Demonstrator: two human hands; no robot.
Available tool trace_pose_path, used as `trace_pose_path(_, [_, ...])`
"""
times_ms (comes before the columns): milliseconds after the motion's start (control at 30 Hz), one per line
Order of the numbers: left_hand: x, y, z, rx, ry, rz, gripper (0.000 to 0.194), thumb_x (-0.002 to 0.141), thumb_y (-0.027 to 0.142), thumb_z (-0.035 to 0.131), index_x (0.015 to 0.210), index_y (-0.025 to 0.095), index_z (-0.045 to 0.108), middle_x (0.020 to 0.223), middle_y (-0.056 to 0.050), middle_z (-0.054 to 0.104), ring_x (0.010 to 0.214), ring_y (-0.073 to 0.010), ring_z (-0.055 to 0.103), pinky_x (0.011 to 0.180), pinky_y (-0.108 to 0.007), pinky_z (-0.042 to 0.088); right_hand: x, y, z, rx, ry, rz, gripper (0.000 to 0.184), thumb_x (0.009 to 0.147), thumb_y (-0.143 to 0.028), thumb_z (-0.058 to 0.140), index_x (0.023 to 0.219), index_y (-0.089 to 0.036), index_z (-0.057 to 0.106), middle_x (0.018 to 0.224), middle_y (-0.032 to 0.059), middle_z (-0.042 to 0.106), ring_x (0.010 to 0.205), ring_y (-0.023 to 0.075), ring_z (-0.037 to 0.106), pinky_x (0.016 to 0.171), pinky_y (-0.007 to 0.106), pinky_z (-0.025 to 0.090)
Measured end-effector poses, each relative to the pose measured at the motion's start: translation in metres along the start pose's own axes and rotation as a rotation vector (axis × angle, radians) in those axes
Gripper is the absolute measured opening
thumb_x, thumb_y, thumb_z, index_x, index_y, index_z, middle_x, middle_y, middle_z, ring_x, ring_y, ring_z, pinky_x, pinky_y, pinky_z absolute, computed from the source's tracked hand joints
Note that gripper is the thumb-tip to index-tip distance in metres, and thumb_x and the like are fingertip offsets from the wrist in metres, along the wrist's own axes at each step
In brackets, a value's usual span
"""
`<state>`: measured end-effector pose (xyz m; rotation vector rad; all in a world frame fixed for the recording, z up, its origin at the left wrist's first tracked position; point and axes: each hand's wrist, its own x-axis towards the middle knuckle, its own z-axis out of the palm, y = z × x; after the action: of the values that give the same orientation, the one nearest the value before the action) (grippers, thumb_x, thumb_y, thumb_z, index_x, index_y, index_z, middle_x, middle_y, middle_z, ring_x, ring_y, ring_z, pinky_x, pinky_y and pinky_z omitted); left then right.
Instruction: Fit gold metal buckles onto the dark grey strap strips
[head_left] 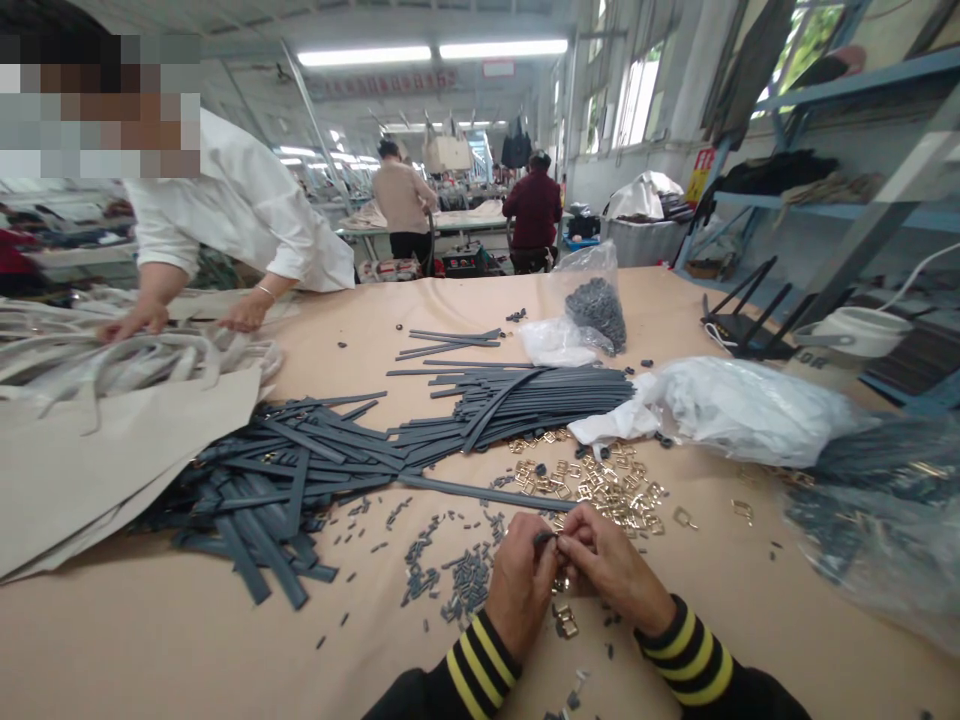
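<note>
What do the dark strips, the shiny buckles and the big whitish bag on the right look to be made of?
Dark strips: perhaps leather or synthetic leather; smooth, flat, matte grey-blue.
Buckles: probably metal, or metal-coated; gold-coloured, with bright glints.
Whitish bag: most likely thin plastic film; crinkled, glossy and partly see-through.

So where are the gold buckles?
In the head view, most gold buckles lie right of centre, between the dark strap bundle and the right hand.
</note>
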<state>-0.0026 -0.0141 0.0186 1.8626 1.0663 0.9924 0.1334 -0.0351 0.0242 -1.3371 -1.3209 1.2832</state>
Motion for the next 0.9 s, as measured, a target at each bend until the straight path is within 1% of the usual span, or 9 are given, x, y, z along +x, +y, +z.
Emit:
trace_pose_path(167, [-0.007,-0.002,0.003,0.008,-0.039,0.021,0.019,0.086,0.023,0.03,0.083,0.015,0.048,0.079,-0.007,0.049,0.071,-0.0164,0.047,0.065,-0.03,0.04,0.003,0.014,0.002,0.088,0.038,0.027,0.019,0.077,-0.033,0.052,0.071,-0.021,0.039,0.054,-0.0062,0.051,0.046,0.009,0.05,0.042,0.019,0.037])
trace_pose_path(267, [-0.005,-0.004,0.001,-0.155,-0.101,-0.003,0.024,0.086,0.03,0.033,0.09,0.013,0.05,0.079,-0.008,0.052,0.067,-0.0156,0.051,0.062,-0.029,0.043,0.007,0.023,-0.002,0.102,0.019,0.019,0.024,0.077,-0.04,0.052,0.071,-0.021,0.039,0.055,-0.0048,0.054,0.048,0.0112,0.053,0.044,0.02,0.038])
trace_pose_path(333, [-0.002,-0.006,-0.001,-0.381,-0.15,-0.147,0.028,0.085,0.037,0.037,0.091,0.013,0.051,0.072,-0.006,0.054,0.058,-0.0126,0.052,0.056,-0.026,0.043,0.008,0.025,-0.005,0.089,0.001,0.015,0.025,0.076,-0.042,0.052,0.071,-0.021,0.039,0.056,-0.0037,0.057,0.051,0.0131,0.056,0.046,0.022,0.04])
trace_pose_path(433, [0.002,-0.01,0.0,-0.787,-0.202,-0.439,0.032,0.078,0.044,0.049,0.083,0.013,0.052,0.057,-0.001,0.054,0.045,-0.0077,0.05,0.046,-0.019,0.041,0.006,0.02,-0.007,0.052,-0.038,0.021,0.023,0.077,-0.041,0.053,0.074,-0.022,0.04,0.059,-0.0027,0.061,0.056,0.0145,0.059,0.051,0.023,0.042])
trace_pose_path(500, [0.004,-0.014,0.002,-0.992,-0.249,-0.546,0.031,0.072,0.043,0.058,0.08,0.013,0.052,0.053,0.0,0.055,0.042,-0.0062,0.05,0.044,-0.017,0.041,0.003,0.015,-0.006,0.063,-0.053,0.021,0.023,0.077,-0.041,0.053,0.075,-0.022,0.039,0.06,-0.003,0.061,0.056,0.0143,0.059,0.053,0.023,0.042])
trace_pose_path(633, [0.002,-0.023,0.006,-1.164,-0.383,-0.577,0.03,0.07,0.037,0.064,0.083,0.014,0.05,0.053,0.001,0.057,0.041,-0.0068,0.053,0.044,-0.019,0.046,0.001,0.009,-0.002,0.133,-0.049,0.022,0.03,0.074,-0.045,0.055,0.075,-0.023,0.035,0.054,-0.0052,0.059,0.051,0.0137,0.058,0.048,0.022,0.039])
trace_pose_path(733, [0.001,-0.025,0.005,-1.224,-0.456,-0.596,0.03,0.067,0.034,0.067,0.077,0.012,0.05,0.055,0.0,0.056,0.041,-0.0061,0.053,0.041,-0.015,0.043,0.0,0.007,0.0,0.126,-0.047,0.021,0.034,0.071,-0.046,0.059,0.075,-0.023,0.034,0.051,-0.0051,0.059,0.048,0.0142,0.059,0.047,0.022,0.039])
trace_pose_path(833, [0.002,-0.02,-0.001,-1.263,-0.527,-0.597,0.031,0.063,0.032,0.071,0.072,0.009,0.052,0.056,-0.001,0.054,0.043,-0.0057,0.053,0.042,-0.014,0.042,0.0,0.005,0.0,0.128,-0.066,-0.001,0.034,0.069,-0.046,0.061,0.073,-0.022,0.037,0.053,-0.0033,0.061,0.05,0.0144,0.059,0.049,0.023,0.04])
trace_pose_path(900, [0.004,-0.014,-0.005,-1.274,-0.546,-0.618,0.032,0.062,0.033,0.072,0.071,0.008,0.053,0.057,-0.001,0.054,0.045,-0.0053,0.053,0.046,-0.015,0.043,0.0,0.003,-0.003,0.138,-0.113,-0.007,0.031,0.07,-0.044,0.061,0.072,-0.02,0.04,0.056,-0.0017,0.062,0.053,0.0134,0.058,0.049,0.021,0.039])
